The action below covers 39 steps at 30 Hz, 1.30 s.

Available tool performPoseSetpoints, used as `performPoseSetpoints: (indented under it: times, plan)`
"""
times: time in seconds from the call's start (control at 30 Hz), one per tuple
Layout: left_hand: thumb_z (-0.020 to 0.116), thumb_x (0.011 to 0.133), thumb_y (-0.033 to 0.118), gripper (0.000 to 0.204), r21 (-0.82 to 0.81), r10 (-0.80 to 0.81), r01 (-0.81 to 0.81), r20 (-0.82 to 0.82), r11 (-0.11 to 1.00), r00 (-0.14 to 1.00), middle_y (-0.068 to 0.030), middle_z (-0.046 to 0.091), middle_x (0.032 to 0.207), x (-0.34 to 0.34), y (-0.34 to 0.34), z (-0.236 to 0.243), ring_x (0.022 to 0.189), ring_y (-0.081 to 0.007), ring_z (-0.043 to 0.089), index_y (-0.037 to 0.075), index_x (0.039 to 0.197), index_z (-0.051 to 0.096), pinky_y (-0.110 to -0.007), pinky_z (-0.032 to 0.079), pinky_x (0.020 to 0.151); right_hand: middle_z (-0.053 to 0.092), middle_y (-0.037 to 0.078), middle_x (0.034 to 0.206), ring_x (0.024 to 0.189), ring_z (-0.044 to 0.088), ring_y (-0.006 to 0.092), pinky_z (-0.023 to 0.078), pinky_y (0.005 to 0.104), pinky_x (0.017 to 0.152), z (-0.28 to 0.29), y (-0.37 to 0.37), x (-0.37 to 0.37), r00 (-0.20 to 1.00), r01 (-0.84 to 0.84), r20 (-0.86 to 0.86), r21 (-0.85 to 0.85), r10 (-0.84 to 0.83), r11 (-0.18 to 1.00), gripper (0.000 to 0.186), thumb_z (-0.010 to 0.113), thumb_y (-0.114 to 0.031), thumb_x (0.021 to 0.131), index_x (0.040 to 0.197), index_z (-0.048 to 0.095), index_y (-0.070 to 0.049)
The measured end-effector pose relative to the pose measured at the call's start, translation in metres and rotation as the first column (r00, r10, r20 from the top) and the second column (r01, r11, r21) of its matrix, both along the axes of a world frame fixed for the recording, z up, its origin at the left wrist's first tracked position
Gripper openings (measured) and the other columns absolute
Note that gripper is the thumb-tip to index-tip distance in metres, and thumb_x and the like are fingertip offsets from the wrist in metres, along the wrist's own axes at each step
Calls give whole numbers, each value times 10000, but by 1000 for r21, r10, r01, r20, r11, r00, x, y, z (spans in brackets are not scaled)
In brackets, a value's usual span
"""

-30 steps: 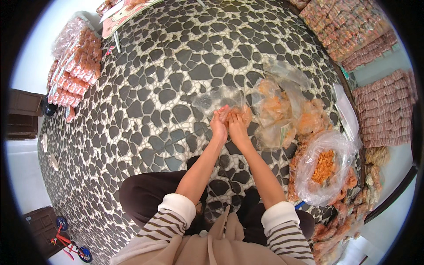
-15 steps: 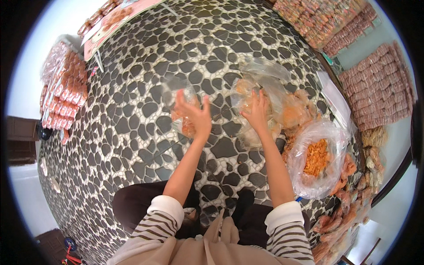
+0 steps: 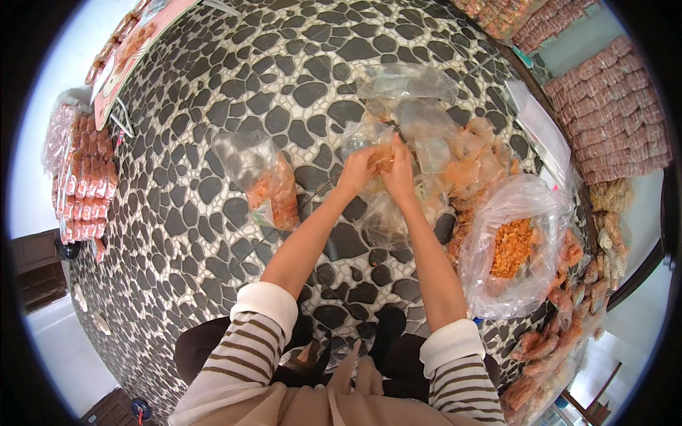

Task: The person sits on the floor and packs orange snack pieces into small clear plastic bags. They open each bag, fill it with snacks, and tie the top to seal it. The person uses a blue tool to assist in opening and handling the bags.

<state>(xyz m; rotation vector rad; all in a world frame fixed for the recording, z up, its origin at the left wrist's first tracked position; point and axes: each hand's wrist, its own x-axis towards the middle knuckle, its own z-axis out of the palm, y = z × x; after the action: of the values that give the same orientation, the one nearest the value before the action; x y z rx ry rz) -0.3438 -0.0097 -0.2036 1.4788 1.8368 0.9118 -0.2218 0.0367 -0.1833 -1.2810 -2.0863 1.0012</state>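
My left hand (image 3: pixel 359 172) and my right hand (image 3: pixel 399 172) meet over the floor, fingers closed on a clear plastic bag (image 3: pixel 359 135) with something orange inside. The bag lies among other crumpled clear bags, and its lower part is partly hidden by my hands. To the left, apart from both hands, rests a filled clear bag (image 3: pixel 273 192) of orange pieces with its loose top spread out. Right of my right hand is a heap of orange-stained plastic bags (image 3: pixel 476 160). Nearer on the right stands a large open plastic bag (image 3: pixel 479 284) holding orange chips (image 3: pixel 510 248).
Black-and-white stone floor (image 3: pixel 213 284) lies under everything. Stacks of packed bags stand at the left wall (image 3: pixel 89 177) and right wall (image 3: pixel 607 117). Several filled bags (image 3: pixel 547 355) lie along the right side. A low pink table (image 3: pixel 153 42) is at the far left.
Both hands were apart with spread fingers, the left over the filled bag. My left hand has left that bag and moved right; both hands now grip the bag in the middle.
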Motion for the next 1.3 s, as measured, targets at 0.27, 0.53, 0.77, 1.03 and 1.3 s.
performPoseSetpoints:
  times: [0.27,0.53,0.77,1.03,1.3]
  plan:
    - [607,764,4,237,-80,315,-312,435,947,843,-85,568,929,7,-14,13,853,-195,584,11,973,495,-303,475,721,574,141,1058,949,580,281,463,334,815,13,-4,1,988,-122,-90,29,124,992,424,693,13,640,1050,598,-37]
    - [620,821,138,448,-91,126,-90,809,992,574,-87,471,1178,-4,-36,102,1073,-186,499,64,1220,430,-310,393,916,657,107,784,702,628,138,481,250,651,80,2,13,976,-8,-215,-146,-24,989,268,665,-23,697,961,628,0]
    - [533,798,579,757,-173,480,-474,575,863,663,-127,191,1427,25,-43,170,1237,-330,350,202,1378,225,-463,317,988,645,62,784,682,604,112,469,221,629,161,-7,53,854,-9,-489,-353,-176,936,161,622,-1,739,897,628,34]
    - [573,858,285,494,-53,-15,73,707,996,707,-113,471,1184,74,-82,243,1035,-216,515,180,1302,384,-362,475,790,640,49,816,714,595,111,461,217,640,205,-53,102,855,62,-488,-239,-175,969,194,634,-40,754,931,622,37]
    - [551,801,8,200,-200,258,-167,627,965,736,-51,597,894,105,-109,211,707,-126,599,49,996,560,-246,488,594,634,165,948,854,614,243,468,303,750,192,-117,128,973,-55,-209,189,95,980,421,708,-204,688,1036,591,1]
